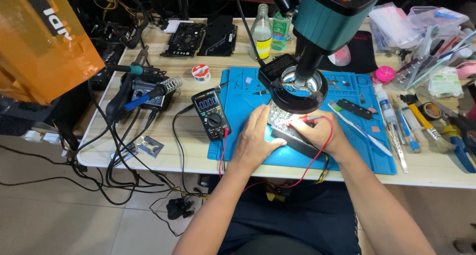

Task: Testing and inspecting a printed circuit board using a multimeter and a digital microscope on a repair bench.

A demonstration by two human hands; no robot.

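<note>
Black circuit board [292,136] on blue mat [357,151]: left hand [255,136] rests flat on it, fingers open; right hand [322,132] pinches red probe [310,119].

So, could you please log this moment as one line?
left hand: steadies circuit board | right hand: holds red probe | multimeter: beside
</note>
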